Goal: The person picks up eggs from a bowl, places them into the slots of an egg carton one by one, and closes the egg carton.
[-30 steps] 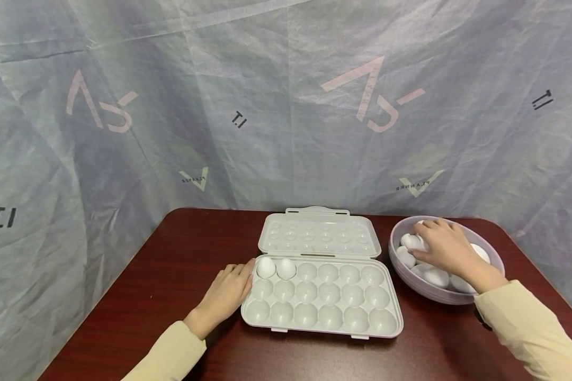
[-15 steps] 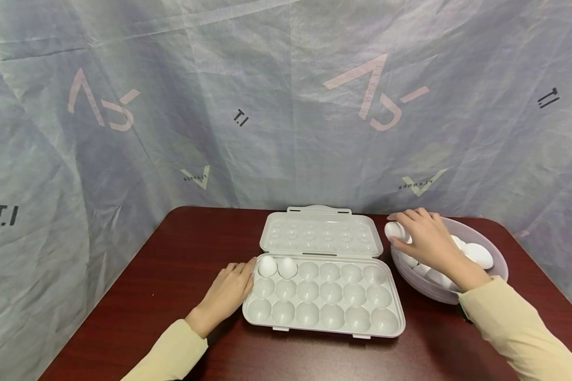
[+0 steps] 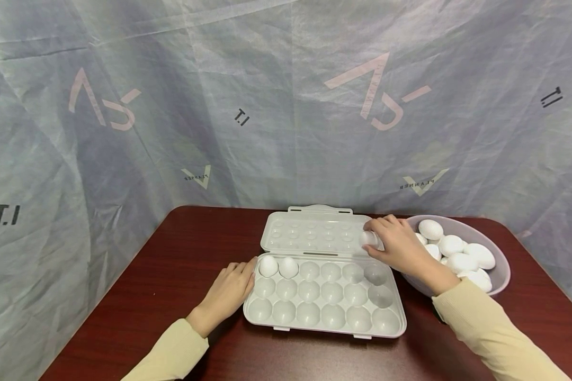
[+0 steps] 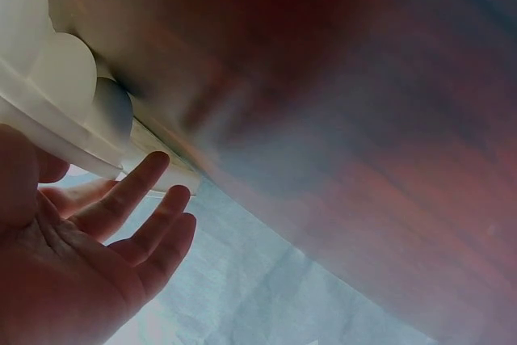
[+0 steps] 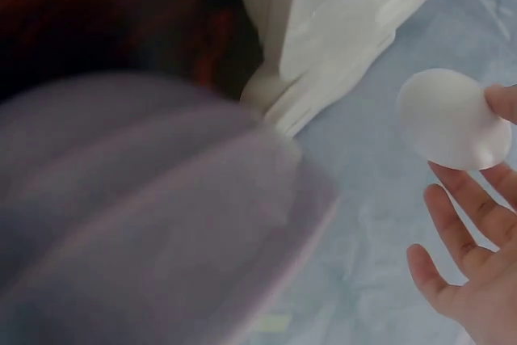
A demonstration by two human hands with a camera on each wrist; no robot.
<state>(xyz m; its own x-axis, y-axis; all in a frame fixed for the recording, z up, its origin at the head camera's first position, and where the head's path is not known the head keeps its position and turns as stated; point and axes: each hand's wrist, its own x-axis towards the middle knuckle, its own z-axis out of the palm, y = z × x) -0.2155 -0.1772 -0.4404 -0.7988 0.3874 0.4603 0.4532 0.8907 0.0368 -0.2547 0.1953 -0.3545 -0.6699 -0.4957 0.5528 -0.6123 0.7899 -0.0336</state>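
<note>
A white egg [image 5: 448, 119] is pinched between the thumb and fingers of my right hand [image 3: 400, 246]. In the head view this hand is over the right end of the egg box's raised lid [image 3: 314, 233]. My left hand [image 3: 226, 288] touches the left rim of the white egg box [image 3: 321, 330], its fingers fairly straight in the left wrist view. Two white eggs, a left one [image 3: 268, 266] and a right one [image 3: 288, 267], sit in the back row's leftmost cups. The other cups hold no eggs.
To the right of the box, a pale purple bowl [image 3: 502, 270] holds several white eggs [image 3: 462, 262]. Both stand on a dark red wooden table [image 3: 171, 264]. A grey printed cloth [image 3: 286, 106] hangs behind the table.
My right hand has lifted an egg out of the bowl and carried it left, over the box's lid. The left hand has stayed at the box's left rim.
</note>
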